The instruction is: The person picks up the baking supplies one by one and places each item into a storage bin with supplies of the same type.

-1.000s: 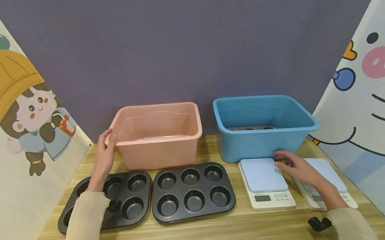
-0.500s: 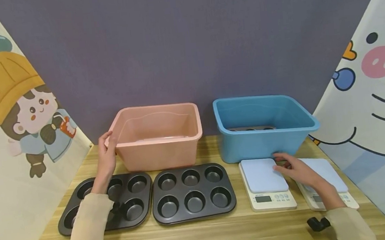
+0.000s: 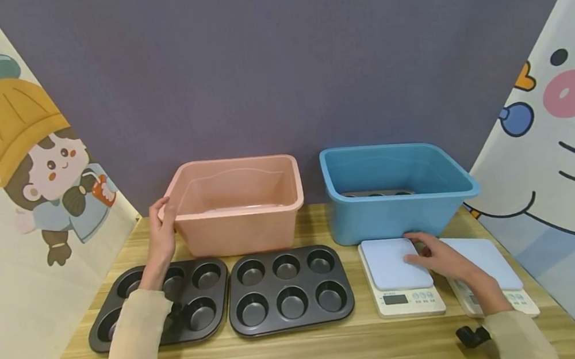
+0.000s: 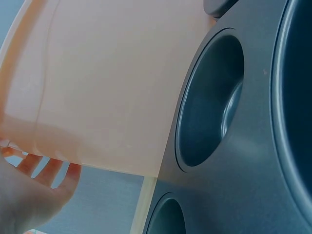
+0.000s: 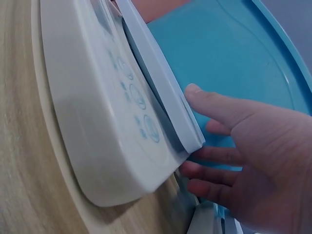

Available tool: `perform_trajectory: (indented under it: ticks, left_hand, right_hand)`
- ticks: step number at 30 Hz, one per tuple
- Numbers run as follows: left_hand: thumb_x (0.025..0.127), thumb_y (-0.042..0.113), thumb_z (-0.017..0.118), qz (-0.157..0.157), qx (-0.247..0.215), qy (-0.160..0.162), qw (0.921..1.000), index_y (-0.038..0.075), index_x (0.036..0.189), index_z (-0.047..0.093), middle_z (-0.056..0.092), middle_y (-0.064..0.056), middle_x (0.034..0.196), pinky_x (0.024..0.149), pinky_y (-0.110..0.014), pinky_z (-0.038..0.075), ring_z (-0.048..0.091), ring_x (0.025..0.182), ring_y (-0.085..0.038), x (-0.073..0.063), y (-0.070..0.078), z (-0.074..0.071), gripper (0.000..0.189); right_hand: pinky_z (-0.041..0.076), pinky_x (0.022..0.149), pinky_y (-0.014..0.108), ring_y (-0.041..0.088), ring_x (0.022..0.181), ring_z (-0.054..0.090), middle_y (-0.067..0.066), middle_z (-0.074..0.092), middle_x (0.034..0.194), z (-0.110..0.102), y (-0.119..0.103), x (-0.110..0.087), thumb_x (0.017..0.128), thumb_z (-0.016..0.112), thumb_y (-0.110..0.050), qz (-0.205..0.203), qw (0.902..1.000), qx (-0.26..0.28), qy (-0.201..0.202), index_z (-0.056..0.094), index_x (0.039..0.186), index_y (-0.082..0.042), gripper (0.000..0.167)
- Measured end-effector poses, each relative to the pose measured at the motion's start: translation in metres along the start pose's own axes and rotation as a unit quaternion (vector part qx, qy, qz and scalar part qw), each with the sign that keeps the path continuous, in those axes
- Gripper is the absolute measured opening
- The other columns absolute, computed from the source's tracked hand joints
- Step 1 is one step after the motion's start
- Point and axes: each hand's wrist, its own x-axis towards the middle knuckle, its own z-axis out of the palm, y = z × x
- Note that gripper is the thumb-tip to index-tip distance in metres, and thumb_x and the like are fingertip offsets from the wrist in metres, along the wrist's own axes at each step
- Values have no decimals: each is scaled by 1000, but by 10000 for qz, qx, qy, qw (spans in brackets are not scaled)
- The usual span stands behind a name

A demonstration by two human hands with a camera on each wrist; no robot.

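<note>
At the left end of the pink plastic bin (image 3: 235, 231), my left hand (image 3: 162, 238) holds the rim corner, thumb over the front and fingers along the outer side. The left wrist view shows its fingers (image 4: 51, 170) against the bin wall. My right hand (image 3: 443, 257) is at the right edge of the left kitchen scale (image 3: 397, 264), which lies flat on the table. Its thumb is over the white platform, and the right wrist view shows curled fingers (image 5: 214, 155) at the scale's side. Whether the thumb presses the platform is hard to tell.
Two black muffin tins, one on the left (image 3: 198, 327) and one in the middle (image 3: 287, 280), lie before the bins. A second scale (image 3: 488, 264) sits partly under my right forearm. The blue bin (image 3: 380, 219) behind the scales contains a dark tin (image 3: 379, 192).
My right hand has shifted slightly left, its thumb reaching further over the scale's platform. The left hand stays at the pink bin's corner. The whole head view has drifted slightly.
</note>
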Motion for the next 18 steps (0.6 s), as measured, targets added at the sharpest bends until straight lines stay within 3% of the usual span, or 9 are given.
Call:
perform_trajectory:
  ticks: [14, 18]
  left_hand:
    - [107, 31, 38, -22, 43, -65, 10000, 5, 151, 26, 28, -16, 154, 95, -24, 35, 36, 130, -23, 4, -4, 1, 53]
    - [107, 33, 39, -13, -14, -51, 10000, 8, 152, 26, 28, -15, 154, 95, -24, 34, 35, 131, -22, 12, -16, -1, 53]
  right_hand:
    - [49, 82, 43, 30, 106, 59, 28, 40, 146, -1, -4, 2, 92, 66, -47, 224, 9992, 6, -328, 36, 149, -1, 79]
    - [48, 86, 46, 34, 110, 57, 30, 40, 146, 0, -5, 1, 91, 67, -48, 310, 9988, 25, -372, 33, 150, 2, 85]
